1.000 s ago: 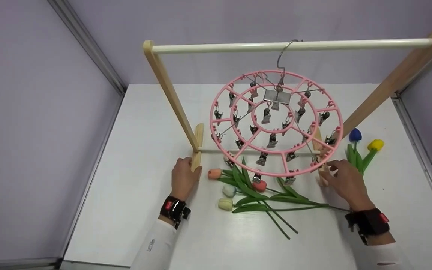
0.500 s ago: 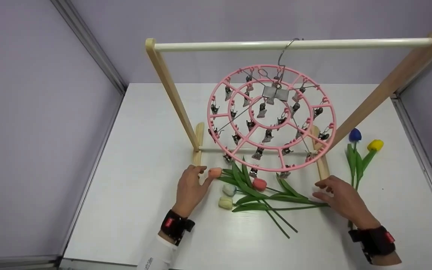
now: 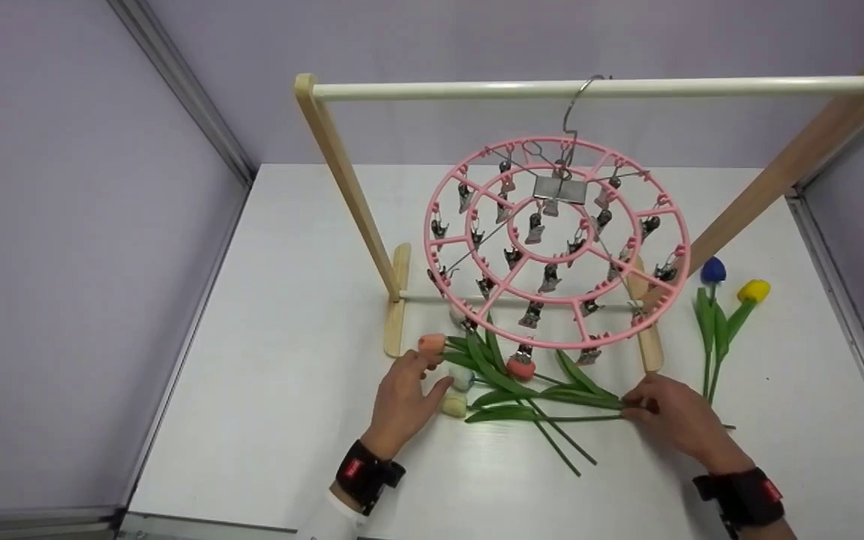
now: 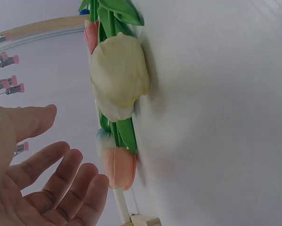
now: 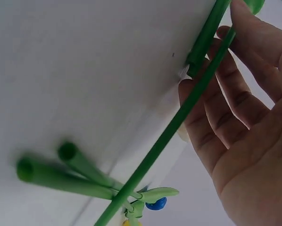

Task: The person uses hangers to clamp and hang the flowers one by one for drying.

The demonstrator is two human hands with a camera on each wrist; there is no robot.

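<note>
Several artificial tulips lie in a bunch on the white table point(image 3: 289, 360), heads to the left. My left hand point(image 3: 432, 375) hovers open beside the heads: an orange tulip point(image 3: 430, 343), a pale one point(image 3: 462, 377) and a cream tulip point(image 3: 453, 406). The left wrist view shows my left hand point(image 4: 61, 155) with relaxed fingers, apart from the cream tulip point(image 4: 120, 75) and the orange tulip point(image 4: 118, 167). My right hand point(image 3: 631, 405) lies at the other end, its straight fingers touching the green stems point(image 3: 552, 416). In the right wrist view a thin stem point(image 5: 174, 127) crosses my right hand point(image 5: 226, 61).
A wooden rack point(image 3: 342, 172) with a white rod point(image 3: 477, 90) stands behind the tulips. A pink round clip hanger point(image 3: 558, 244) hangs from the rod, low over the bunch. A blue tulip point(image 3: 712, 270) and a yellow tulip point(image 3: 753, 290) lie at the right.
Both hands have left the rack's wooden feet and drawn back toward me, down to the tulip bunch. The pink hanger has swung on its hook.
</note>
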